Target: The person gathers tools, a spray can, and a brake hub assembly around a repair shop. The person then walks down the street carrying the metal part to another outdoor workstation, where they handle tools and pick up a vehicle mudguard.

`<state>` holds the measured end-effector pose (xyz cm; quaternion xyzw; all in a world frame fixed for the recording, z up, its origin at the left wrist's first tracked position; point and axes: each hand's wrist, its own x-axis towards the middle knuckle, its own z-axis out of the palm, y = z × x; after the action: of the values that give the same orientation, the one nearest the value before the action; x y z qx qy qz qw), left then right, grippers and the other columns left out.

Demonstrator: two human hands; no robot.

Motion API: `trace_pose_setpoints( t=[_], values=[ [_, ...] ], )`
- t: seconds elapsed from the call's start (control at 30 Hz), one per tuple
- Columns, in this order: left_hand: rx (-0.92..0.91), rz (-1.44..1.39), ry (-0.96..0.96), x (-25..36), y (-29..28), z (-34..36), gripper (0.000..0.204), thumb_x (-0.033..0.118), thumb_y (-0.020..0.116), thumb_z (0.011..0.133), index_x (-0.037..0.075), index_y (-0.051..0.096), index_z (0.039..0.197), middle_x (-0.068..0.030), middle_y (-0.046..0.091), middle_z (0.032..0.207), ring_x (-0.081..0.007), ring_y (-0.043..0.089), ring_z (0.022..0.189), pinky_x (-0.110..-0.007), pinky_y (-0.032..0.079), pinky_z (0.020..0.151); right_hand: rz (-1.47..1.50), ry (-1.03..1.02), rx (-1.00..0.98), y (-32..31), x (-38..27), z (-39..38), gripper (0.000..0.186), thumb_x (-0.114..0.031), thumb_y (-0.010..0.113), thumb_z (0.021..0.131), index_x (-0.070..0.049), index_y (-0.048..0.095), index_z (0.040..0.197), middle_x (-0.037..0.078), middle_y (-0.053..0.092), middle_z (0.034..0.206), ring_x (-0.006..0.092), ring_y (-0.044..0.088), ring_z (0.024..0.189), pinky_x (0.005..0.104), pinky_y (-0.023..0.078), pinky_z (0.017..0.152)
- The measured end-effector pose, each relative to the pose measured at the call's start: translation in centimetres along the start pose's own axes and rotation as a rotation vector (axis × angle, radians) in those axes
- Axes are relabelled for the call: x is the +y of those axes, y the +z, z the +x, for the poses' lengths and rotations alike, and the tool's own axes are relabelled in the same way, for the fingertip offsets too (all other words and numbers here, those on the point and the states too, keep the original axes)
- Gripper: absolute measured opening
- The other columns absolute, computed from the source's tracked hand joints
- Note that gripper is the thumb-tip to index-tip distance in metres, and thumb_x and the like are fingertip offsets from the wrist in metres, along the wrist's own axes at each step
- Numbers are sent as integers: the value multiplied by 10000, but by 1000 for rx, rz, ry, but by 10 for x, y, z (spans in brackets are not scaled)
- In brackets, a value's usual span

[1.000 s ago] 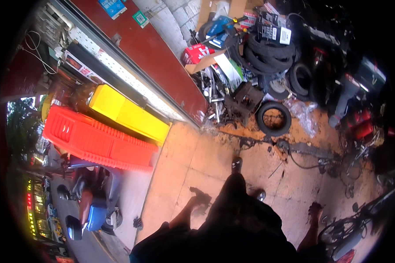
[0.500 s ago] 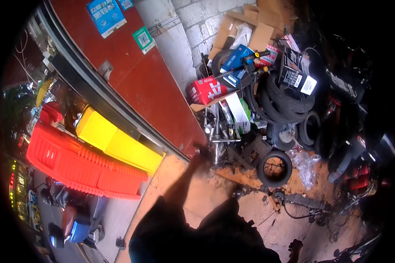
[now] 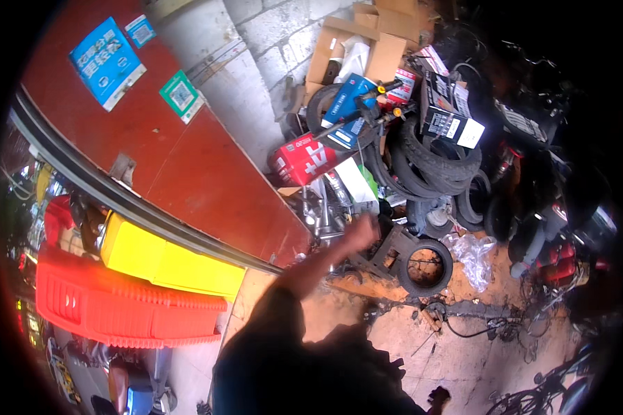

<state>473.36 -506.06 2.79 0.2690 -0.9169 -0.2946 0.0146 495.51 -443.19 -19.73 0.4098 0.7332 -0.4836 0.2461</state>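
metal parts (image 3: 324, 209), heaped beside tyres (image 3: 432, 173), presumably to save room. left hand (image 3: 364, 232) near them, right hand (image 3: 439, 396) low, well apart; whether either grips, cannot tell.

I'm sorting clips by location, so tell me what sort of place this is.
Probably a motorbike or scooter repair shop: a stack of black tyres is piled among boxed goods, a loose tyre lies in front, and a two-wheeler shows at lower right.
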Motion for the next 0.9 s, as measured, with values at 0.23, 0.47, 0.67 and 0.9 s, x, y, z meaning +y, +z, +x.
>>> trace_pose_setpoints(
  t=[0.23, 0.47, 0.67, 0.9],
  values=[
    [-722, -28, 448, 9, 142, -174, 337, 241, 593, 707, 45, 564, 980, -210, 608, 912, -347, 590, 880, -422, 464, 730, 164, 274, -83, 44, 119, -110, 152, -268, 511, 768, -152, 559, 683, 59, 540, 588, 206, 540, 525, 379, 416, 417],
    [-861, 203, 460, -22, 183, -232, 268, 226, 636, 644, 23, 623, 819, -215, 597, 867, -302, 591, 828, -383, 472, 696, 979, 104, -211, 53, 321, -219, 118, -189, 472, 776, -139, 575, 748, 43, 543, 629, 183, 561, 587, 341, 441, 448],
    [-894, 224, 456, -119, 197, -277, 302, 286, 643, 730, -15, 611, 737, -145, 601, 593, -267, 609, 583, -387, 471, 594, 900, 401, 483, 97, 384, -372, 257, -251, 547, 795, -47, 556, 953, 56, 587, 773, 138, 547, 611, 278, 439, 532],
    [-1101, 699, 546, -20, 224, -398, 186, 134, 638, 697, -38, 585, 650, -119, 554, 556, -217, 534, 455, -353, 396, 421, 1176, 556, 847, 62, 432, -457, 266, -218, 551, 783, 2, 557, 933, 56, 579, 722, 124, 530, 605, 263, 419, 510]
  ],
)
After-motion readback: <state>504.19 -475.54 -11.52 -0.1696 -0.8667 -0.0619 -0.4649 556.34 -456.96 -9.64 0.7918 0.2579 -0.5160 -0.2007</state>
